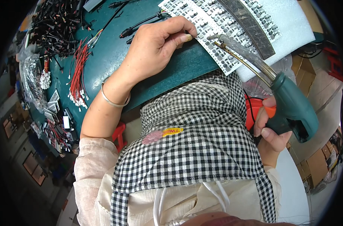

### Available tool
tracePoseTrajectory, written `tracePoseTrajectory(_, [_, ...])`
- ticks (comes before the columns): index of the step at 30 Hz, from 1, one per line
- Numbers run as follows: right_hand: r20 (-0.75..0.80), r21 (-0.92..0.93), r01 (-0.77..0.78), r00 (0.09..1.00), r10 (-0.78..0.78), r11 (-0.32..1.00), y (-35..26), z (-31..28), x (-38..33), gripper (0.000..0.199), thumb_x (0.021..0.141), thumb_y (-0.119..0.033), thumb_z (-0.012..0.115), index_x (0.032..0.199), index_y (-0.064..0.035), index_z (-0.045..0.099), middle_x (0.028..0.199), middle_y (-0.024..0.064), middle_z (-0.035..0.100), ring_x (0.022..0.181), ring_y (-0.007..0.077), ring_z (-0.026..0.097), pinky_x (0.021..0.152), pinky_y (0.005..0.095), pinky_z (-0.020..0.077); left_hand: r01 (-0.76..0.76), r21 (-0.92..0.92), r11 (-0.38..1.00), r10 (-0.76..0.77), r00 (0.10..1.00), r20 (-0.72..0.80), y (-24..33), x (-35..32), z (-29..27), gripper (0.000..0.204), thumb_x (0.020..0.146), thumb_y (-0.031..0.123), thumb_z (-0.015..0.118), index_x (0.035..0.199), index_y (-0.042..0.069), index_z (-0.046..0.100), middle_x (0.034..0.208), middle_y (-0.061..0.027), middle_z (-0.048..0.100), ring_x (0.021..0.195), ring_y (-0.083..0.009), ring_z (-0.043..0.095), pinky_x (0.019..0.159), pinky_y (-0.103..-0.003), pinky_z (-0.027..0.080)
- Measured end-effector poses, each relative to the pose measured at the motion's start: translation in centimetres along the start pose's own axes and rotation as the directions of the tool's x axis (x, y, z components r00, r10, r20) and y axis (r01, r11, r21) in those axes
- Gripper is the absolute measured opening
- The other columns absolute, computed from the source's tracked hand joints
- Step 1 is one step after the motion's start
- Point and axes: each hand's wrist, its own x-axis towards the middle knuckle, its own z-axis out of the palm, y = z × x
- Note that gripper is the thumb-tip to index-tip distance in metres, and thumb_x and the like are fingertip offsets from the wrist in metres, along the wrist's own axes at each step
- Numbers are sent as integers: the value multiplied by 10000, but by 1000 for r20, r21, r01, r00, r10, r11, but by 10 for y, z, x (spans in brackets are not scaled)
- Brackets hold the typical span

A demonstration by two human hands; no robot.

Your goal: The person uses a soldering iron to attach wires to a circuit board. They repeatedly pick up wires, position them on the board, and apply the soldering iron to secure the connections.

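My right hand [271, 126] is wrapped round the grip of a green soldering gun [295, 103] with an orange trigger. Its metal tip and thin brass feed tube [241, 60] reach left over a white circuit board panel [226, 62] full of small components. At the panel's left edge, my left hand [156, 47] is closed, thumb and forefinger pinched; whatever lies between them is too small or hidden to name. A dark curved bar [248, 28] lies across the panel. Just beyond my left hand are black cables with connectors [139, 25], their thin coloured wire ends toward the panel.
White foam [297, 24] sits under the panel on the green table [190, 62]. Bundles of red wires with white plugs [80, 73] and a heap of black connector cables [56, 24] lie to the left, beside clear plastic bags [32, 79]. Cardboard boxes [316, 165] stand on the right.
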Motion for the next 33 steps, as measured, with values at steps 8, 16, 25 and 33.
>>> tracePoseTrajectory(8, [25, 12, -100, 995, 99, 995, -5, 1, -2, 572, 672, -113, 679, 1124, 131, 428, 567, 82, 503, 449, 148, 482, 400, 234, 397, -77, 116, 990, 76, 997, 9, -4, 0, 0, 158, 841, -61, 595, 972, 14, 640, 872, -43, 664, 805, -113, 630, 733, -228, 494])
tracePoseTrajectory(16, [-5, -3, -73, 997, 73, 997, 2, 2, -2, 508, 674, -88, 680, 1078, 107, 441, 577, 100, 520, 455, 163, 485, 415, 234, 395, -159, 168, 973, 168, 985, -45, -3, 0, 3, 207, 795, -90, 608, 953, 35, 656, 861, -73, 684, 776, -170, 670, 714, -251, 517])
tracePoseTrajectory(25, [-35, -109, 26, 999, -30, 994, 11, 8, -2, 518, 680, -80, 718, 1103, 75, 462, 617, 94, 544, 499, 149, 493, 477, 241, 398, -153, 176, 972, 166, 984, -63, -4, -1, 4, 200, 786, -75, 623, 945, 43, 657, 845, -72, 677, 750, -180, 666, 685, -253, 509])
tracePoseTrajectory(33, [0, -224, -103, 994, 106, 969, 7, 2, -9, 411, 678, 21, 685, 1070, 45, 564, 764, 78, 611, 664, 150, 565, 647, 264, 452, -190, 204, 960, 210, 974, -81, -4, -2, 5, 196, 777, -69, 632, 931, 49, 659, 822, -71, 674, 720, -186, 661, 655, -257, 508])
